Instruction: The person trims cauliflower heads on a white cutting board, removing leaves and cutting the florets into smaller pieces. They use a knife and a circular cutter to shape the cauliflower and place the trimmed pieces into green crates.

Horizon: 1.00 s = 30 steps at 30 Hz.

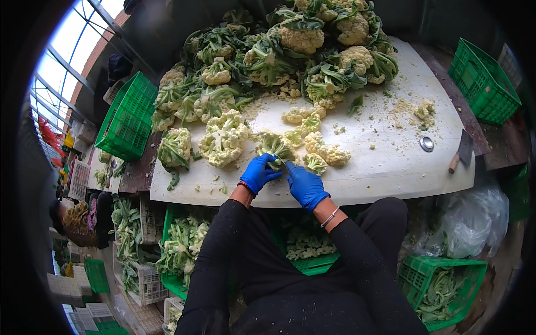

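Both my hands wear blue gloves and meet at the near side of a cauliflower piece (274, 144) on the white board (389, 167). The fingers of my left hand (258, 173) hold its stalk end. My right hand (307, 187) grips a small knife; just a thin sliver of its blade (282, 160) shows against the stalk, and its handle is hidden in the glove. Right of the piece lie several loose florets (315, 163). To the left sits a cauliflower head (224, 138) with its cut stem facing up, beside a leafy one (175, 147).
A heap of leafy cauliflowers (303, 39) covers the board's far side. At right are a cleaver (462, 151) and a round metal object (426, 143). Green crates (127, 115) flank the board; a crate of trimmings (184, 247) stands below. Another person (81, 220) is at far left.
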{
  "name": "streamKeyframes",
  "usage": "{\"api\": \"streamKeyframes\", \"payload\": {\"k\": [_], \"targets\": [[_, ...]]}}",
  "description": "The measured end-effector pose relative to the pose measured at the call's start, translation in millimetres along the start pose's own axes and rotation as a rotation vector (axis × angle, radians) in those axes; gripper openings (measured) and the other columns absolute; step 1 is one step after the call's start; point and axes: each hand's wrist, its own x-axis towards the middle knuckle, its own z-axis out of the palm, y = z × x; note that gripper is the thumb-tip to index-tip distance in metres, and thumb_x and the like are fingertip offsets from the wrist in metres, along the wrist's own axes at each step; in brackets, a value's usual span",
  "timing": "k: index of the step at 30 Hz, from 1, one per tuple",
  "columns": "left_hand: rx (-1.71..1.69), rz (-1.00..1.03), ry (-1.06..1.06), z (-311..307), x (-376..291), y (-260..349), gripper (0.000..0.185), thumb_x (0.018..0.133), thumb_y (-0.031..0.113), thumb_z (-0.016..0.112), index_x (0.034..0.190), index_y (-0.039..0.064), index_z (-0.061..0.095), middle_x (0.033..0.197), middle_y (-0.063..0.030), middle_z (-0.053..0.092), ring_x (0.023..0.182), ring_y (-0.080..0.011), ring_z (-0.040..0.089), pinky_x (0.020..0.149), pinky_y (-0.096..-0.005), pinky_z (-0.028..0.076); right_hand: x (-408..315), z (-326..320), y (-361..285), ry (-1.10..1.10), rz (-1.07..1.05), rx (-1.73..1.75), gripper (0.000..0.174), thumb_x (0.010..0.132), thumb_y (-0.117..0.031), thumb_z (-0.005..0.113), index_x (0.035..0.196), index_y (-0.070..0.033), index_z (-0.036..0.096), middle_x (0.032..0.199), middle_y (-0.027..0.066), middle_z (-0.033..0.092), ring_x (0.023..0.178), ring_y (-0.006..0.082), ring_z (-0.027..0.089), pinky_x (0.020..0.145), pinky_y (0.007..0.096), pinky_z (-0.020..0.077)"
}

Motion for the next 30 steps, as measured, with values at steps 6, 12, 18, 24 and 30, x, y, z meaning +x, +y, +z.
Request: {"api": "streamKeyframes", "payload": {"k": [6, 12, 18, 24, 30], "targets": [[0.198, 0.163, -0.001, 7, -5, -5, 0.023, 0.09, 0.014, 0.061, 0.109, 0.0, 0.061, 0.102, -0.0153, 0.063, 0.09, -0.0275, 0.067, 0.084, -0.0462, 0.061, 9, -19, 5, -0.114, -0.02, 0.009, 0.044, 0.096, -0.024, 0.06, 0.138, -0.009, 0.055, 0.117, 0.0194, 0.068, 0.102, 0.0401, 0.067, 0.087, 0.0485, 0.0533], [-0.457, -0.219, -0.031, -4, 4, -13, 0.024, 0.091, 0.017, 0.054, 0.106, -0.001, 0.061, 0.096, -0.017, 0.067, 0.096, -0.0304, 0.068, 0.088, -0.0473, 0.058, 16, -27, 34, -0.097, -0.03, 0.2, 0.047, 0.094, -0.029, 0.065, 0.136, -0.008, 0.061, 0.128, 0.0194, 0.066, 0.114, 0.0362, 0.065, 0.098, 0.04, 0.0514], [-0.497, -0.207, 0.033, -3, -2, -3, 0.023, 0.089, 0.013, 0.057, 0.107, -0.002, 0.057, 0.097, -0.0162, 0.065, 0.091, -0.0315, 0.068, 0.088, -0.0487, 0.059, 14, -56, 48, -0.064, -0.048, 0.223, 0.044, 0.095, -0.028, 0.061, 0.135, -0.012, 0.061, 0.114, 0.0193, 0.07, 0.103, 0.0381, 0.067, 0.089, 0.0441, 0.0536], [-0.299, -0.05, 0.203, 17, -5, -2, 0.015, 0.09, 0.003, 0.061, 0.1, 0.0, 0.051, 0.096, -0.0149, 0.062, 0.089, -0.029, 0.068, 0.08, -0.0473, 0.063, -34, -65, 8, 0.054, -0.13, -0.005, 0.045, 0.094, -0.025, 0.064, 0.136, -0.015, 0.058, 0.111, 0.0168, 0.07, 0.097, 0.0355, 0.069, 0.081, 0.0461, 0.0552], [-0.111, 0.047, 0.274, 23, -9, -14, 0.025, 0.09, 0.006, 0.062, 0.107, 0.001, 0.045, 0.098, -0.0116, 0.055, 0.084, -0.0234, 0.063, 0.08, -0.0452, 0.064, -8, -50, -6, 0.013, -0.148, -0.112, 0.032, 0.09, -0.016, 0.062, 0.121, -0.01, 0.061, 0.1, 0.0198, 0.07, 0.085, 0.0396, 0.07, 0.074, 0.0491, 0.0556]]}}
